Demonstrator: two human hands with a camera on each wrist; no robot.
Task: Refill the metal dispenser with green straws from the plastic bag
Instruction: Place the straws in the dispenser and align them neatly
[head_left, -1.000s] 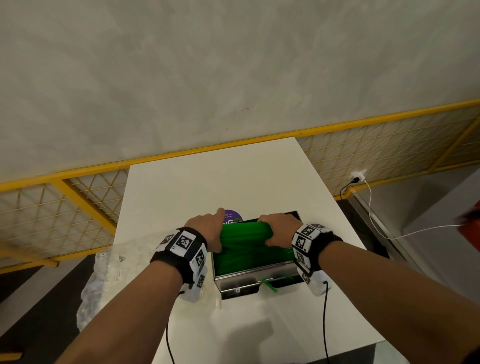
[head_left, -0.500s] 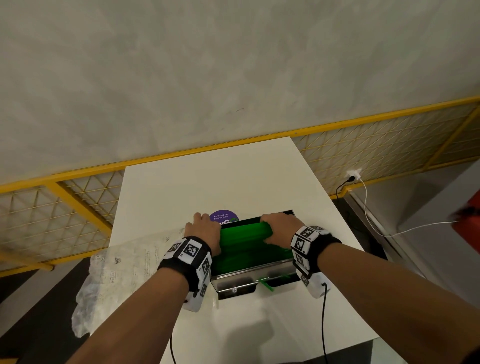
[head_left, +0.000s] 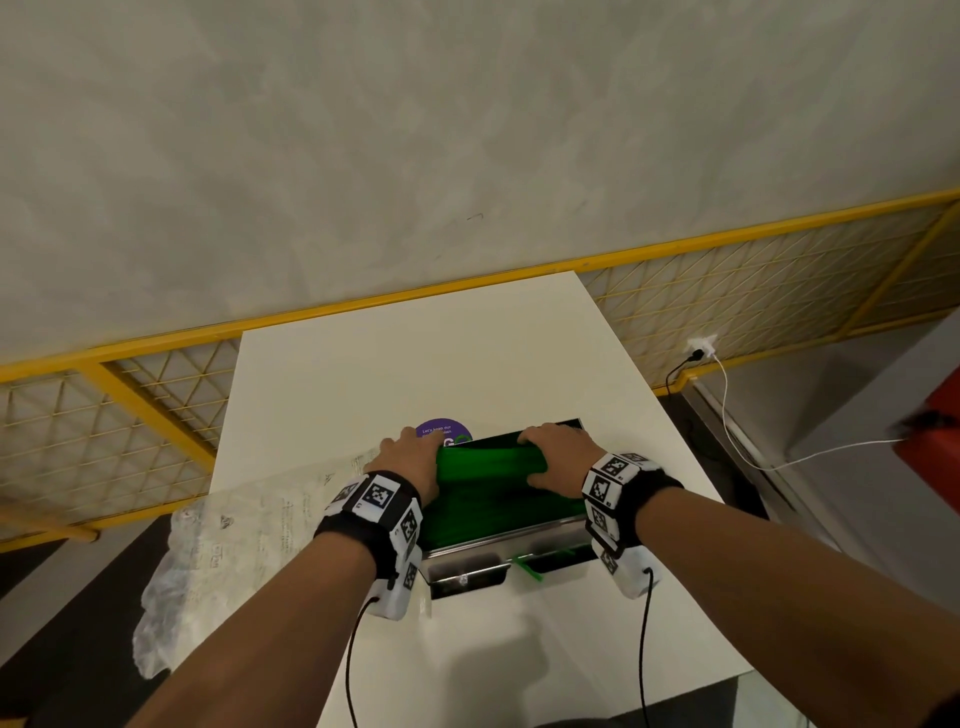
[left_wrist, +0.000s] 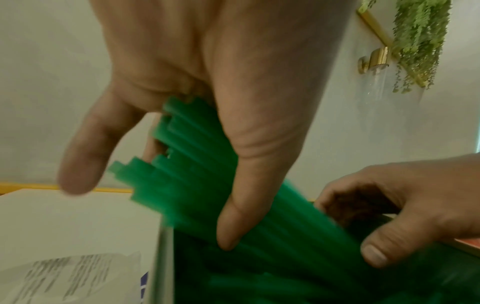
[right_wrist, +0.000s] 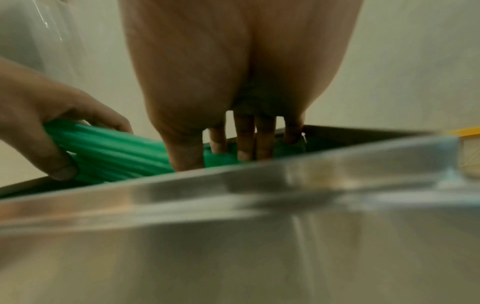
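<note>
- Head view: both hands sit over the open top of the metal dispenser (head_left: 498, 540), which stands on the white table (head_left: 415, 353); each hand takes one end of a bundle of green straws (head_left: 488, 460), probably so the bundle stays level and goes in lengthwise rather than jamming across the box.
- The left hand (head_left: 413, 462) has its fingers curled round the left end of the bundle. The left wrist view shows the thumb pressed across the straws and the cut ends fanning out past the palm, just above the dispenser's left wall.
- The right hand (head_left: 558, 457) holds the right end, with the thumb under or beside the bundle. In the right wrist view its fingers (right_wrist: 244, 139) reach down inside the box behind the front wall.
- Inside the dispenser more green straws already lie beneath the bundle, so I judge the refill to be well along.
- One loose straw (head_left: 527, 569) pokes out of the front tray opening.
- The plastic bag (head_left: 234, 545) lies flat and crumpled on the table just left of the dispenser, partly hanging over the table's edge. It looks empty, though I cannot be sure.
- A purple sticker (head_left: 441, 428) shows on the table behind the left hand.
</note>
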